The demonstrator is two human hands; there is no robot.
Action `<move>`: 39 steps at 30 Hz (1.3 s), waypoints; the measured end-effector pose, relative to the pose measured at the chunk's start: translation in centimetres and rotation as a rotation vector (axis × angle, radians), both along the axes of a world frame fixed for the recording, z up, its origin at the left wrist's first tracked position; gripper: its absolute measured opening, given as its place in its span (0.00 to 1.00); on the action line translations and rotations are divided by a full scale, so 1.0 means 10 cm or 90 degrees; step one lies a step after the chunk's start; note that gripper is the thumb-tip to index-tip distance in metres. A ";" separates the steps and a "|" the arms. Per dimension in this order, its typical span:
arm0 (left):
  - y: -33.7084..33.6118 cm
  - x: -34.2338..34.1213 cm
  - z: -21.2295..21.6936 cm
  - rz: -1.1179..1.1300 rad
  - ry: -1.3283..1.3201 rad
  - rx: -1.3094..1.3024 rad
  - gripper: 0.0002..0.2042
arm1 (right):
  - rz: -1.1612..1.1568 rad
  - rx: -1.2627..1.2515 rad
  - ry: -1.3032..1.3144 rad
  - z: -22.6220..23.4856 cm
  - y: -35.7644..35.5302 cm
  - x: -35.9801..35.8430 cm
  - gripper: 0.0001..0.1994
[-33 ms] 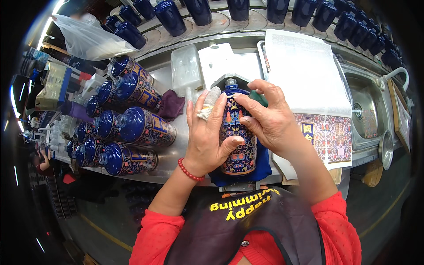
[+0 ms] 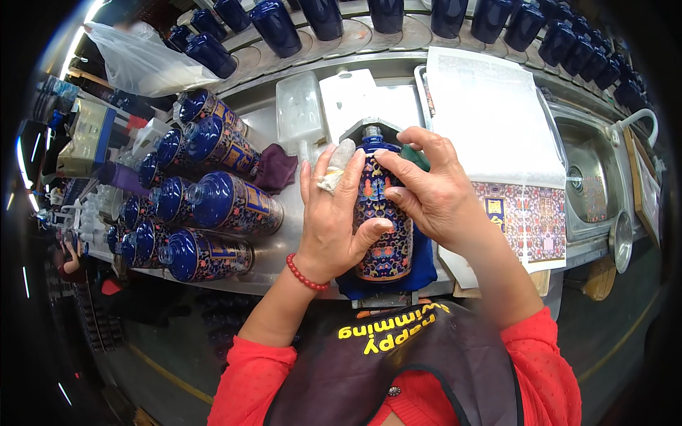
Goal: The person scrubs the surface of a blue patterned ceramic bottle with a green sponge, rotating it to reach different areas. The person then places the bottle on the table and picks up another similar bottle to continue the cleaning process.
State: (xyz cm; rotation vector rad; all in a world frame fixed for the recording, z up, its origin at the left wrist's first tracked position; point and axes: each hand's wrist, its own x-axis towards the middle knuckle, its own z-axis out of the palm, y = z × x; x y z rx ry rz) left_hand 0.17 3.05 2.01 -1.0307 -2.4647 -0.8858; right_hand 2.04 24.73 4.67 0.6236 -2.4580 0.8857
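A dark blue glass bottle (image 2: 384, 245) with a colourful floral pattern lies on its back in front of me, its threaded neck pointing away. My left hand (image 2: 330, 209) is closed about the bottle's left side, thumb on the pattern and fingers stretched along the edge. One of its fingers wears a pale wrapped cover, and red beads circle the wrist. From the right, my right hand (image 2: 426, 184) presses thumb and index finger on the pattern below the shoulder. A blue cloth (image 2: 424, 266) lies under the bottle, and a metal rest (image 2: 355, 129) stands around its neck.
Several patterned bottles (image 2: 234, 202) lie at the left beside a purple cloth (image 2: 277, 169). Printed floral sheets (image 2: 545, 220) lie under white paper (image 2: 490, 113) at the right, near a steel sink (image 2: 597, 142). Plain blue bottles (image 2: 275, 28) line the conveyor (image 2: 341, 53) behind. A clear tray (image 2: 298, 106) stands behind my left hand.
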 end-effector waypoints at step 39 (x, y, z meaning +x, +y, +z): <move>0.16 -0.06 0.25 -0.020 0.140 -0.150 0.46 | 0.005 -0.042 -0.064 -0.25 0.12 0.10 0.27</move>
